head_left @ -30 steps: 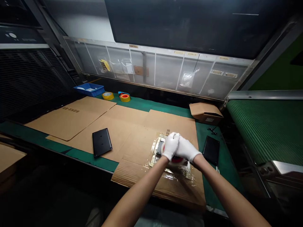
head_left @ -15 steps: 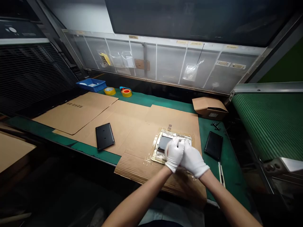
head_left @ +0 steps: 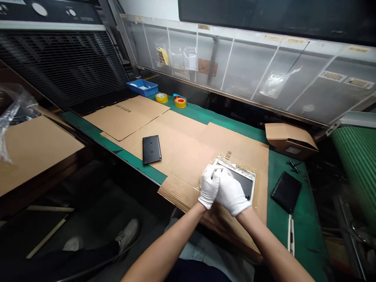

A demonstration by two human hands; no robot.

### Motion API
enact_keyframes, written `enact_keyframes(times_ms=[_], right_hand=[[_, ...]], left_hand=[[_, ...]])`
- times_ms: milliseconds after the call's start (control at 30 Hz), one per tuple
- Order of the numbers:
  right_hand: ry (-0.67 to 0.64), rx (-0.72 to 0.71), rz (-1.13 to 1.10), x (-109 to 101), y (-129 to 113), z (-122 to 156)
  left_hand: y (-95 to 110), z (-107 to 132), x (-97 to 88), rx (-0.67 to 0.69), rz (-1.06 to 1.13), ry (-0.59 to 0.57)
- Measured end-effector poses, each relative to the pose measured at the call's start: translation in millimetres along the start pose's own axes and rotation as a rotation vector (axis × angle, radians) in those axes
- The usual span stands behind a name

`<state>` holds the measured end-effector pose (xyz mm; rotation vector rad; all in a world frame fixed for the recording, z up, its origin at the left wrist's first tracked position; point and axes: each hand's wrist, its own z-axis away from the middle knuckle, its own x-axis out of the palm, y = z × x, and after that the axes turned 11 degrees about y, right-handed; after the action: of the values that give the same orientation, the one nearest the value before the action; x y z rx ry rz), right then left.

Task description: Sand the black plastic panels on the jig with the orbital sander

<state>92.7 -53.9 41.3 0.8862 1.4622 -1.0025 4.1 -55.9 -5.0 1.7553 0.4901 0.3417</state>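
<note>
My left hand (head_left: pixel 209 186) and my right hand (head_left: pixel 232 192), both in white gloves, are closed and pressed together. They sit over the left end of a flat black panel (head_left: pixel 244 185). Anything between the fingers is hidden. The panel lies in a pale, tape-covered frame (head_left: pixel 235 166) fixed on brown cardboard (head_left: pixel 188 137). Its right end shows beside my right hand, with dark marks at the corners. A similar black panel (head_left: pixel 152 149) rests on the cardboard to the left. Another black panel (head_left: pixel 286 192) lies on the green mat to the right.
A white-handled knife (head_left: pixel 290 235) lies below the right panel. Small black parts (head_left: pixel 293 166) and an open cardboard box (head_left: pixel 290 139) stand behind it. At the back left are a blue bin (head_left: pixel 143 87) and tape rolls (head_left: pixel 161 97). A green conveyor belt (head_left: pixel 358 164) runs along the right.
Both hands have moved from the right part of the framed panel to its left end, staying together. The panel's right end now shows. My view has swung left.
</note>
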Motion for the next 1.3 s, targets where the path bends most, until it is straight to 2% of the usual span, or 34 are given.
enact_keyframes(times_ms=[67, 100, 167, 300, 367, 400, 467, 633, 700, 733, 800, 900, 1000, 1067, 1100, 1167, 1300], right_hand=[[0.019, -0.017, -0.004, -2, -6, -6], [0.026, -0.023, -0.003, -2, -1, -3], [0.055, -0.012, 0.008, 1, 24, 14], [0.178, 0.086, 0.106, 11, 94, 69], [0.205, 0.1, 0.156, 13, 115, 86], [0.215, 0.087, 0.177, 13, 118, 88], [0.24, 0.027, 0.204, 13, 107, 79], [0.17, -0.139, 0.21, 12, 25, 16], [0.151, -0.159, 0.211, 9, 4, 0], [0.145, -0.159, 0.21, 9, 3, -2], [0.136, -0.15, 0.21, 9, 17, 7], [0.14, -0.129, 0.236, 11, 67, 44], [0.185, -0.03, 0.296, 10, 113, 83], [0.205, 0.016, 0.322, 9, 123, 94], [0.208, 0.018, 0.325, 10, 120, 93], [0.188, -0.03, 0.3, 11, 99, 78], [0.113, -0.162, 0.235, 10, 24, 21]], left_hand=[[-1, -6, -4.0, 0.013, 0.009, 0.039], [0, -4, 0.7, 0.021, 0.008, 0.043], [5, 9, 22.1, 0.036, 0.01, 0.016], [17, 56, 82.5, 0.07, 0.094, -0.085], [20, 72, 100.0, 0.075, 0.117, -0.114], [20, 74, 101.9, 0.079, 0.117, -0.118], [17, 66, 90.9, 0.091, 0.109, -0.095], [7, 12, 16.9, 0.075, 0.038, 0.057], [7, -2, -1.2, 0.057, 0.027, 0.091], [9, -3, -3.3, 0.055, 0.033, 0.102], [13, 5, 7.1, 0.061, 0.047, 0.086], [17, 39, 49.9, 0.054, 0.079, -0.018], [18, 74, 94.5, 0.061, 0.14, -0.109], [18, 82, 105.7, 0.078, 0.174, -0.124], [17, 80, 103.0, 0.079, 0.179, -0.124], [16, 66, 82.1, 0.067, 0.155, -0.105], [8, 18, 14.7, 0.035, 0.065, 0.046]])
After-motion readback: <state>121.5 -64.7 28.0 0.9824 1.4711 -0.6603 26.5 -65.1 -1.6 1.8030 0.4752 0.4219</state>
